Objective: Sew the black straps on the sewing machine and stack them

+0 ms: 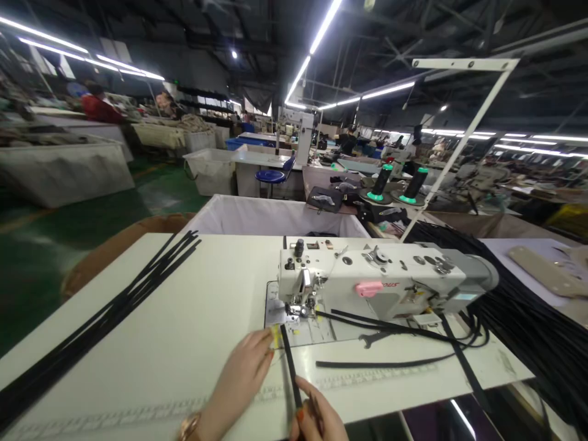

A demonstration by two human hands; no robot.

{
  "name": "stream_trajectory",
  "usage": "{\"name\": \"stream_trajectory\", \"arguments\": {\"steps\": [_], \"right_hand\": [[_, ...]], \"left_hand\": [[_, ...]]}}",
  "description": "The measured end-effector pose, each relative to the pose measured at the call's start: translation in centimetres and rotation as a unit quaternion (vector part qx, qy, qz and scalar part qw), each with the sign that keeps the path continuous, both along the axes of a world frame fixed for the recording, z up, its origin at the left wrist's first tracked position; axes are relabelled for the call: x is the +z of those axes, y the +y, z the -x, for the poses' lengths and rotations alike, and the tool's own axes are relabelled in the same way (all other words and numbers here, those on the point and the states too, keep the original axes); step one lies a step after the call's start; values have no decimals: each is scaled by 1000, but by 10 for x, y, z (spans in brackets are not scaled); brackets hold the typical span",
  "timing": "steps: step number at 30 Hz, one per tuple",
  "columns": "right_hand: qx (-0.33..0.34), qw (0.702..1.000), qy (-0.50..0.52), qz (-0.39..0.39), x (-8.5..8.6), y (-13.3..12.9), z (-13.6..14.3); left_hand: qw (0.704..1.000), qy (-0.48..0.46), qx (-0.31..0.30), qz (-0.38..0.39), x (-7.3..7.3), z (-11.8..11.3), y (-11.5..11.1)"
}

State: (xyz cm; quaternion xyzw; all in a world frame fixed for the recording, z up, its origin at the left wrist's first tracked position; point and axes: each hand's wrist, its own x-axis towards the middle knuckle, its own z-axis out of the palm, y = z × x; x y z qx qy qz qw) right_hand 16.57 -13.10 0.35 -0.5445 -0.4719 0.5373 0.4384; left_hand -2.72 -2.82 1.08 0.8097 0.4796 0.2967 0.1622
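1. The black strap (289, 361) lies on the white desk (193, 306), running from the presser foot of the sewing machine (367, 282) back toward the near edge, between the two hands.
2. The left hand (245, 367) rests flat, fingers loosely extended, fingertips touching the desk just left of the strap's far end near the needle plate.
3. The right hand (316, 419) is pinched closed on the strap's near end at the desk edge.
4. The strap looks thin, light and limp, likely to flop or twist if lifted by one end; holding it near both ends, flat against the desk, seems the steadiest grip.
5. A bundle of long straps (105, 318) lies diagonally at the left; a loose loop (395, 361) curls right of the machine.
6. Beyond the desk stands a white fabric-lined bin (271, 214); its inside cannot be seen from here.
7. A heap of black cord (528, 306) spills over the right side.
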Motion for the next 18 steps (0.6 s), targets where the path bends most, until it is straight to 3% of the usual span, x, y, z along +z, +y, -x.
{"name": "stream_trajectory", "arguments": {"steps": [4,12,18], "right_hand": [[4,1000,4,-12,-6,13,-1],[1,999,-29,16,22,43,7],[-6,1000,-25,8,25,53,13]], "left_hand": [[995,80,-29,-41,6,-13,12],[986,140,-37,-79,8,-24,29],[984,145,-39,-98,2,-30,34]]}}
